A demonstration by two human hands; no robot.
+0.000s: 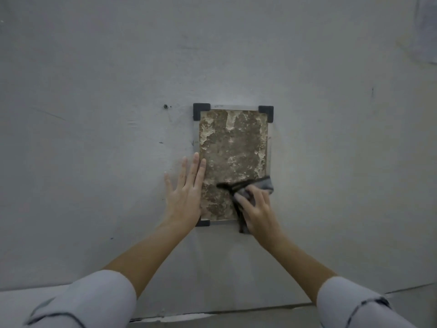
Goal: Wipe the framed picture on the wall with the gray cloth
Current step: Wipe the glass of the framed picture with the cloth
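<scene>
Pale gray wall (94, 67) across the whole view, scuffed and faintly marked. At its centre, upright, the framed picture (234, 147): mottled brown and cream surface, thin clear border, black corner caps (201, 111) at both top corners and the lower left. Two bare forearms reaching up from pale rolled sleeves (94, 301) at the near edge. Left hand (186, 197) laid flat over the picture's lower left edge and the wall beside it, fingers (195, 166) straight and a little spread. Right hand (257, 211) on the picture's lower right part, fingers (243, 201) curled round the gray cloth (266, 184), pressing it against the surface. Dark-edged folds of cloth trailing left and down past the bottom edge. Left of the top left corner, a small dark screw (165, 106) in the wall.
</scene>
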